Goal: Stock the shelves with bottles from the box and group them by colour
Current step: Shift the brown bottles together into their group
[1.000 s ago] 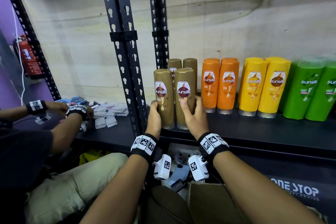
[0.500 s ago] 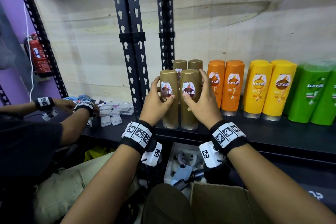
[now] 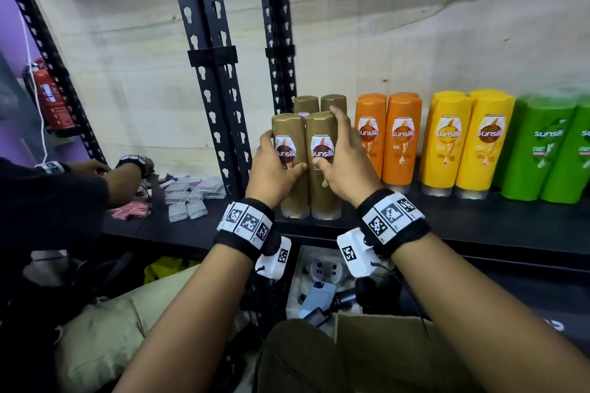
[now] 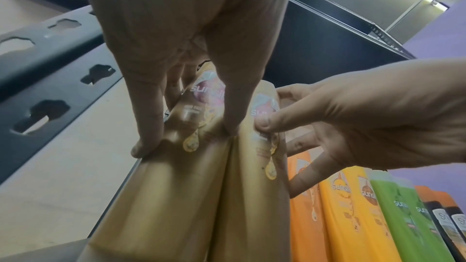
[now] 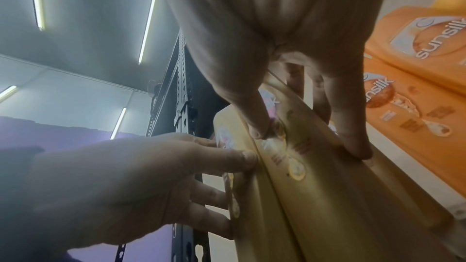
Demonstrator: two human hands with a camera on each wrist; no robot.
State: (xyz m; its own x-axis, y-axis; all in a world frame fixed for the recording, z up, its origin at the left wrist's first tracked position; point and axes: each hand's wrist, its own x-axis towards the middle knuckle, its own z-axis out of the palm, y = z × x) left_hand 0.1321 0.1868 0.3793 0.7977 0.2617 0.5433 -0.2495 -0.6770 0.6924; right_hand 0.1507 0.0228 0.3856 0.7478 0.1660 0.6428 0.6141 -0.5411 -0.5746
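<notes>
Two gold bottles (image 3: 289, 166) stand near the shelf (image 3: 479, 226) front edge. The left hand (image 3: 271, 171) holds the left one, the right hand (image 3: 346, 166) the right one, fingers wrapped around. Orange bottles (image 3: 388, 140) stand just beside.

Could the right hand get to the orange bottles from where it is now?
Probably yes. The right hand holds the front gold bottle, and the orange bottles stand just beside it on the same shelf, fronts unblocked. It would need to let go first.
</notes>
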